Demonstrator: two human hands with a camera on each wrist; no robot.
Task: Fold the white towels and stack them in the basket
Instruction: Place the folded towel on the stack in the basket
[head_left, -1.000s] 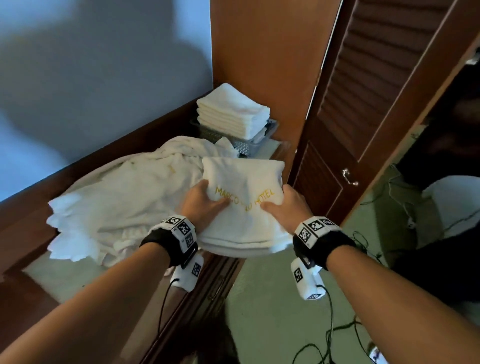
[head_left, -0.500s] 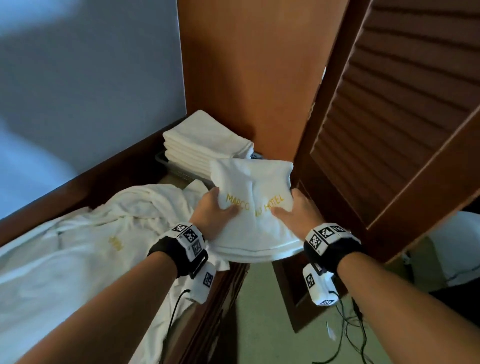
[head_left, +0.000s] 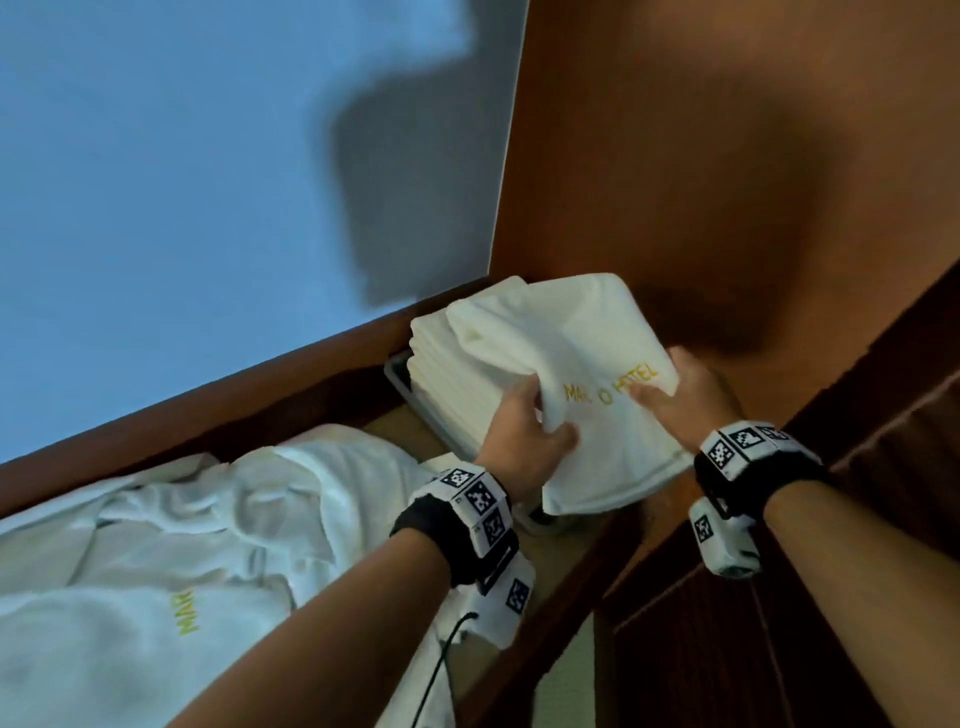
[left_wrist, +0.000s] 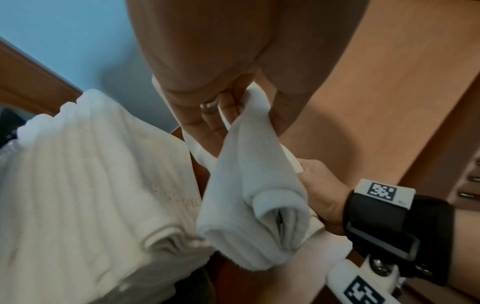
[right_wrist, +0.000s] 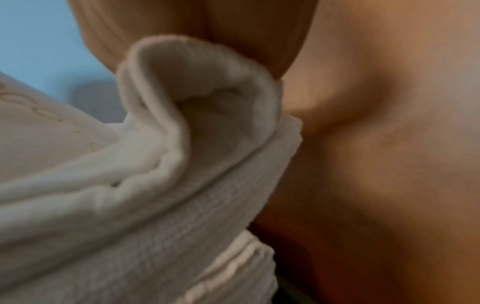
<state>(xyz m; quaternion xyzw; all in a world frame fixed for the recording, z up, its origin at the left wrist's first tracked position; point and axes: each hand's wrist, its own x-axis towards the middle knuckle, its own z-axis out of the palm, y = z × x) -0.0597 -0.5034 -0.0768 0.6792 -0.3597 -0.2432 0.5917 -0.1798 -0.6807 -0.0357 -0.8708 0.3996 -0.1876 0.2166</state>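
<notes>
Folded towel (head_left: 587, 395), gripped by left hand (head_left: 522, 439) and right hand (head_left: 680, 402) fingers; best lowered squarely onto the stack (head_left: 447, 374) at 11 o'clock.

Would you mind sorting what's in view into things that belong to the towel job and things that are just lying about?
Part of the job:
- folded towel, held by left hand and right hand
- stack of folded towels
- basket
- unfolded towels

Just there:
- wooden cabinet panel
- blue wall
</notes>
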